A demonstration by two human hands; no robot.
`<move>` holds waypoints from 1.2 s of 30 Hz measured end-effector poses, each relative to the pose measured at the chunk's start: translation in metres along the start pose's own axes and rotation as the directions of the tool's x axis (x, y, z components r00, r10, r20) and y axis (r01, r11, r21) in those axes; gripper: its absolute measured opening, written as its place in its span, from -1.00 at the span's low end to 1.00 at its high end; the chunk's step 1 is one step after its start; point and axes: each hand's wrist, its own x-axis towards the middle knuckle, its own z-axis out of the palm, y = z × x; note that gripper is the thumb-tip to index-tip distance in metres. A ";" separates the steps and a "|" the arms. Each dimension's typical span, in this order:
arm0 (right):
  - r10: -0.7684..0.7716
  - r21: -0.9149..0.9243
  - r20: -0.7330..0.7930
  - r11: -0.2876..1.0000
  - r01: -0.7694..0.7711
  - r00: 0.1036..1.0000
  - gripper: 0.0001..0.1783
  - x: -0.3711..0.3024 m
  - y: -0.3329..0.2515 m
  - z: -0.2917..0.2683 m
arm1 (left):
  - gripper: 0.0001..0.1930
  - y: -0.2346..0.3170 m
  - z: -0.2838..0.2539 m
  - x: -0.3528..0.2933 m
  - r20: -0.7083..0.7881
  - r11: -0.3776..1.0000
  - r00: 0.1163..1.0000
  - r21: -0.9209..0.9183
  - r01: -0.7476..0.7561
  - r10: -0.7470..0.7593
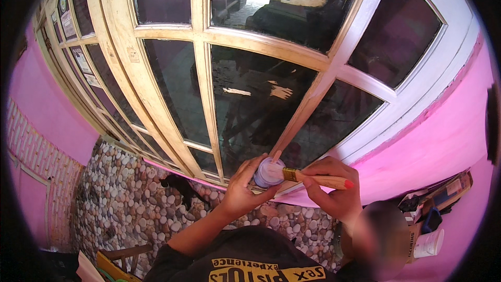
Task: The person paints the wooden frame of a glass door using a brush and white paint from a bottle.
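At the far left, a pink wall [52, 96] with one panel of pale bricks [39, 143] curves into the dark rim of the view. Beside it spreads a floor of grey and tan rounded pebbles [112, 193]; across its lower left corner lies one piece of brown wooden furniture [122, 253], cut off so that its kind cannot be told. Near the floor's upper edge is one black cat [182, 187], its details hard to make out. Above rises a glazed wooden frame [201, 81], cream at left and whitish lilac at right, its dark panes blurred by reflections. By the frame's lower edge, the left hand [243, 189] is curled around one small round tub [260, 180] holding pale lilac paint [269, 176]. One flat pinkish stick [276, 157] stands at the tub's far rim, and one paintbrush with a wooden handle [324, 180] has its bristles over the paint, perhaps touching it. The right hand [334, 190] is closed around that handle. Farther right, a blurred patch hides part of one brown cardboard box [415, 243]; beside it is one white bucket [429, 243], its contents impossible to tell.
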 end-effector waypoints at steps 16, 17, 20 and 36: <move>0.296 0.355 -0.101 0.903 -0.243 0.950 -0.83 -0.009 0.014 -0.001 | -0.25 -0.005 0.001 0.004 -0.001 0.999 0.999 -0.015 -0.032 0.032; 0.325 0.434 -0.115 0.866 -0.246 0.939 -0.84 -0.010 0.015 0.000 | -0.26 -0.005 0.002 0.003 -0.001 1.000 1.000 -0.025 -0.015 0.015; 0.377 0.541 -0.146 0.805 -0.245 0.915 -0.84 -0.013 0.022 0.000 | -0.27 -0.002 0.003 0.003 0.003 0.999 1.000 -0.046 0.021 -0.021; 0.529 0.905 -0.182 0.421 -0.070 0.829 -0.76 -0.027 0.037 0.001 | -0.30 -0.007 0.009 0.000 -0.009 1.000 1.000 0.007 0.021 -0.021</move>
